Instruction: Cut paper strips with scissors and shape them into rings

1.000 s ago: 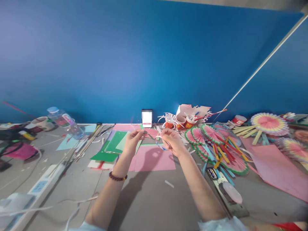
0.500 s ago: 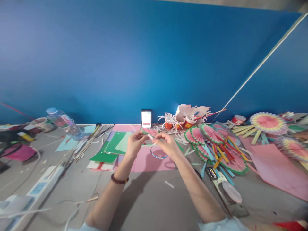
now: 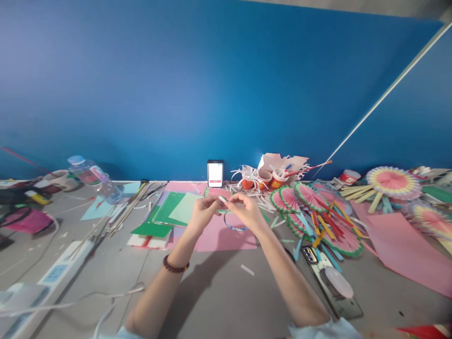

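Both hands are raised over the paper in the middle of the table, fingertips nearly meeting. My left hand [image 3: 203, 214] has thumb and forefinger pinched at the left end of a small white strip [image 3: 222, 199]. Thumb and fingers of my right hand [image 3: 247, 212] close on the strip's other end. A thin ring [image 3: 236, 229], patterned blue and white like a tape roll, is just below my right fingers; its upper part is hidden, so I cannot tell whether it hangs from them. Beneath lies pink paper [image 3: 226, 242], with a pink striped piece [image 3: 219, 191] behind the fingertips.
Green sheets [image 3: 151, 230] lie left of centre, beside thin sticks [image 3: 130, 207] and a bottle [image 3: 95, 176]. A lit phone [image 3: 215, 173] stands by the blue wall. Right are paper cups [image 3: 278, 179], folded paper fans [image 3: 309, 195] and another phone [image 3: 326, 278]. A power strip [image 3: 52, 278] sits front left.
The small white strip has shifted slightly and tilts between the fingertips. My left hand has moved a little right, its fingers curling closer. The patterned ring has swung slightly right.
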The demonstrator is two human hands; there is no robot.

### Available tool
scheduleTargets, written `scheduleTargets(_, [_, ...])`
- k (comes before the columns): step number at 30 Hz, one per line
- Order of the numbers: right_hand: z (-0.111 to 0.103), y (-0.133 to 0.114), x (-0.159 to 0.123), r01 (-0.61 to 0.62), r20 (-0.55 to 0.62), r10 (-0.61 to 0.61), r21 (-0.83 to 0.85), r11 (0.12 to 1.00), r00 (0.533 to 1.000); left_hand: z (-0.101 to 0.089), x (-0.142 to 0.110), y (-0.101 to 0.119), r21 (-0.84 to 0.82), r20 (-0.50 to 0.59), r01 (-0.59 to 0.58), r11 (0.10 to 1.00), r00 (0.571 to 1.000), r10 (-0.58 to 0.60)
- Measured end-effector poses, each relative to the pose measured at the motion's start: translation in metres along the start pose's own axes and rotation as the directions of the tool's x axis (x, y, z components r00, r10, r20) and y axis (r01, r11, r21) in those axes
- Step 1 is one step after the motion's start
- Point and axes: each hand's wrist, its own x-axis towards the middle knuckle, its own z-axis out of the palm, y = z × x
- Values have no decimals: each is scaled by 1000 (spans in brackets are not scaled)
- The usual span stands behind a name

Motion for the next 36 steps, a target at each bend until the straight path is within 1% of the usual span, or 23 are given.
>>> scheduleTargets(6, [-3, 3, 1, 18, 21, -18, -7, 1000, 1000, -1, 1, 0, 21, 25, -12, 1000, 1000, 12])
scheduleTargets(14, [-4, 9, 5, -10, 66, 7, 35, 999, 998, -1, 2, -2, 69, 37, -37, 997, 999, 35])
scheduleTargets(20, [-5, 9, 4, -8, 76, 7, 7, 1000, 997, -3, 5, -5, 76, 48, -42, 996, 998, 39])
scheduleTargets(27, [-6, 7, 2, -3, 76, 6, -40, 999, 997, -3, 3, -1, 98, 48, -45, 994, 998, 40])
scheduleTargets(36, [-7, 5, 2, -20, 95, 24, -41, 999, 995, -2, 0, 3, 131, 62, -60, 990, 997, 52])
